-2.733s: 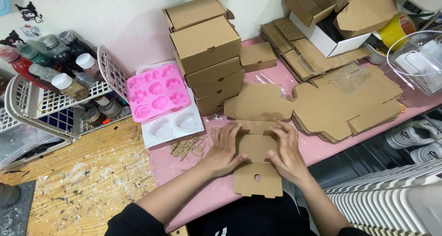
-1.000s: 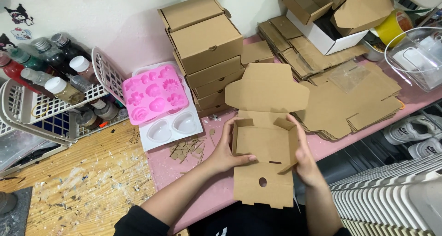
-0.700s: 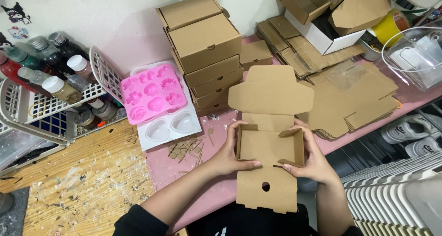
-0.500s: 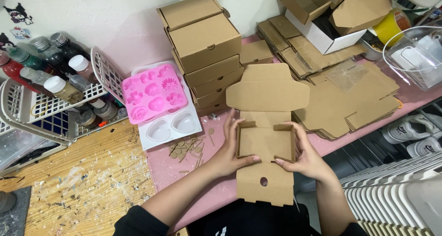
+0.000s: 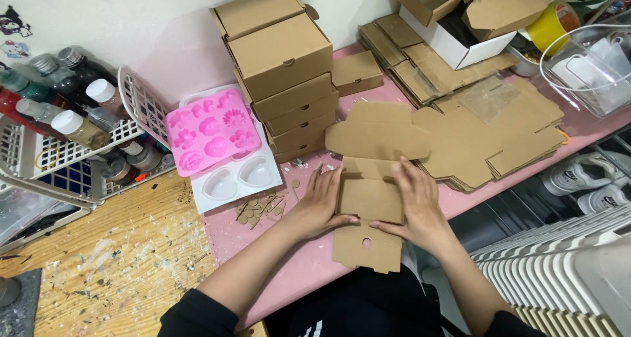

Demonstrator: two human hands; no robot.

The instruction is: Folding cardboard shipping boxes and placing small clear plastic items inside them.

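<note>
- the flat cardboard box point(image 5: 368, 202) lay at the front edge of the pink desk point(image 5: 309, 271), right in front of the person.
- its long way ran from the person toward the wall, with the big lid flap far away and a small flap with a round hole hanging over the near edge.
- the left hand point(image 5: 320, 202) pressed on the box's left side, fingers flat and close together.
- the right hand point(image 5: 415, 202) pressed on its right side, fingers spread a little, thumb on the front fold.
- both hands were just as near, and the box sat between them.
- a pink mold point(image 5: 211, 130) lay on a white tray point(image 5: 236, 179) near the left back, and both looked empty.
- a white wire basket point(image 5: 59, 153) at the left held bottles point(image 5: 79, 126).
- a stack of folded boxes point(image 5: 282, 67) stood behind.
</note>
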